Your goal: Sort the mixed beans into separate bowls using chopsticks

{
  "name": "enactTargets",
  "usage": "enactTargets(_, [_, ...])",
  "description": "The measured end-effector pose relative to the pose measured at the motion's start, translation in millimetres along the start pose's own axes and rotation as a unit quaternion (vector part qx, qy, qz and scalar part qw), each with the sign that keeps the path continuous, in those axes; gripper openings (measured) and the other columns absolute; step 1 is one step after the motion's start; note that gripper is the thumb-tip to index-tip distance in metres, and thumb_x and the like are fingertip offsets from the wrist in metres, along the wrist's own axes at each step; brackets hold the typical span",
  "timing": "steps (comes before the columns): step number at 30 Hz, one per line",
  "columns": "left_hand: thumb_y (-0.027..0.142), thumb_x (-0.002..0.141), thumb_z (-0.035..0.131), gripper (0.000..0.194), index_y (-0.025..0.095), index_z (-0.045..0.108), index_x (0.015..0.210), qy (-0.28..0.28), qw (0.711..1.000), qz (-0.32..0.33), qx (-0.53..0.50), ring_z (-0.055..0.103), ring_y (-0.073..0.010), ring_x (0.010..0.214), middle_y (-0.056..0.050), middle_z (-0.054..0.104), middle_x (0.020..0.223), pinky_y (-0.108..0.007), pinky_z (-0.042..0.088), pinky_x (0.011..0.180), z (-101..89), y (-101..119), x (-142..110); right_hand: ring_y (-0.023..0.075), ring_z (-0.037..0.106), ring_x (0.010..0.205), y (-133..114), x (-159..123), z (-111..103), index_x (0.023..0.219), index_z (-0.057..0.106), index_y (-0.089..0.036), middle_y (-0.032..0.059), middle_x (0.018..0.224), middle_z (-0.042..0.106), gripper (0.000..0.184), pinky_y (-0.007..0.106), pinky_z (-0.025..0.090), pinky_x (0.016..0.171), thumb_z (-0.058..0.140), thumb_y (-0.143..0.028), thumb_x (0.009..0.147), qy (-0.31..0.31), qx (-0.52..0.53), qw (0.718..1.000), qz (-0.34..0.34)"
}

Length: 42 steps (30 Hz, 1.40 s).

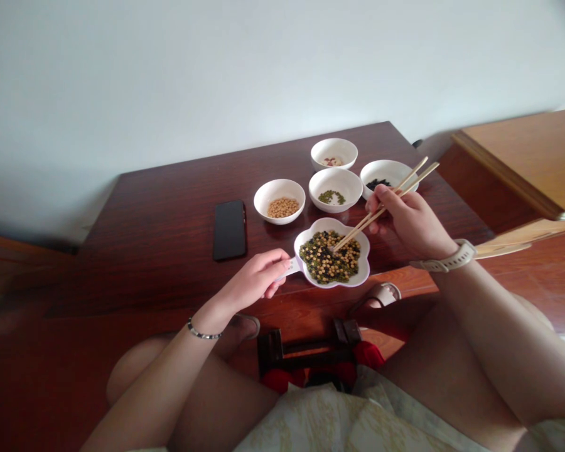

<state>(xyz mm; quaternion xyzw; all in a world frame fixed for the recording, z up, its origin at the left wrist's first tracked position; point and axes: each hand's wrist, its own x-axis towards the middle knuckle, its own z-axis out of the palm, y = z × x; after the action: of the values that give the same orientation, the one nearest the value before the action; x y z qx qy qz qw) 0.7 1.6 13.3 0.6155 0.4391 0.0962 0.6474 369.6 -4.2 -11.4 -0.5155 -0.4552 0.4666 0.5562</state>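
Observation:
My left hand (266, 274) is closed round the short handle of a white flower-shaped bowl (366, 263) at the table's near edge. Inside it lie mixed beans (327, 254): yellow, green and black ones. In my right hand (402, 216) is a pair of wooden chopsticks (365, 223), their tips down among the beans. Just beyond stand round white bowls: one with yellow beans (283, 207), one with green beans (332, 197), one with black beans (378, 184) partly behind my right hand, and one at the back with a few reddish and pale pieces (332, 161).
A black phone (230, 230) lies on the dark wooden table (169, 188), left of the bowls. The white wall (216, 75) rises behind the table. At the right stands a lighter wooden piece of furniture (527, 157). My knees and a dark frame (306, 351) are below the near edge.

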Motion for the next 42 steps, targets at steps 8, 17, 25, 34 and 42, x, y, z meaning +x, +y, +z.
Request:
enactTargets(8, [0.052, 0.129, 0.07, 0.042, 0.027, 0.06, 0.096, 0.0, 1.0, 0.006, -0.002, 0.053, -0.0147, 0.066, 0.004, 0.06, 0.08, -0.029, 0.033, 0.061, -0.7, 1, 0, 0.0156, 0.063, 0.059, -4, 2, -5, 0.086, 0.08, -0.024, 0.0031, 0.071, 0.068, 0.07, 0.027, 0.05, 0.05, 0.099, -0.088, 0.107, -0.008, -0.021, 0.999, 0.026])
enactTargets(17, [0.055, 0.128, 0.073, 0.044, 0.027, 0.061, 0.096, 0.026, 0.999, 0.016, -0.023, 0.051, -0.0145, 0.065, 0.005, 0.06, 0.079, -0.029, 0.033, 0.062, 4.8, -7, 0, 0.0171, 0.064, 0.059, 3, 2, 1, 0.086, 0.077, -0.026, 0.0042, 0.075, 0.074, 0.076, 0.031, 0.053, 0.053, 0.096, -0.098, 0.103, -0.024, -0.039, 0.999, 0.004])
enactTargets(25, [0.057, 0.127, 0.073, 0.045, 0.028, 0.062, 0.096, 0.024, 0.999, 0.021, -0.025, 0.051, -0.0153, 0.065, 0.005, 0.06, 0.079, -0.032, 0.043, 0.068, 4.0, -10, 2, 0.0164, 0.064, 0.06, 2, 2, -2, 0.087, 0.079, -0.025, 0.0026, 0.071, 0.07, 0.074, 0.029, 0.051, 0.055, 0.098, -0.094, 0.104, -0.021, -0.029, 0.999, 0.021])
enactTargets(34, [0.059, 0.128, 0.073, 0.045, 0.028, 0.062, 0.097, 0.021, 0.999, 0.019, -0.031, 0.05, -0.0154, 0.066, 0.006, 0.059, 0.081, -0.031, 0.044, 0.068, 4.3, -8, 0, 0.0174, 0.062, 0.058, 2, 4, 0, 0.084, 0.077, -0.026, 0.0035, 0.07, 0.07, 0.074, 0.03, 0.053, 0.052, 0.096, -0.095, 0.105, -0.008, -0.039, 0.999, 0.002])
enactTargets(42, [0.059, 0.125, 0.073, 0.044, 0.027, 0.063, 0.096, 0.026, 0.999, 0.017, -0.014, 0.052, -0.015, 0.065, 0.005, 0.061, 0.08, -0.031, 0.044, 0.066, 5.8, -4, -1, 0.016, 0.063, 0.059, -9, 3, 4, 0.087, 0.075, -0.026, 0.0027, 0.074, 0.069, 0.069, 0.029, 0.054, 0.051, 0.096, -0.087, 0.109, 0.011, -0.026, 1.0, 0.0])
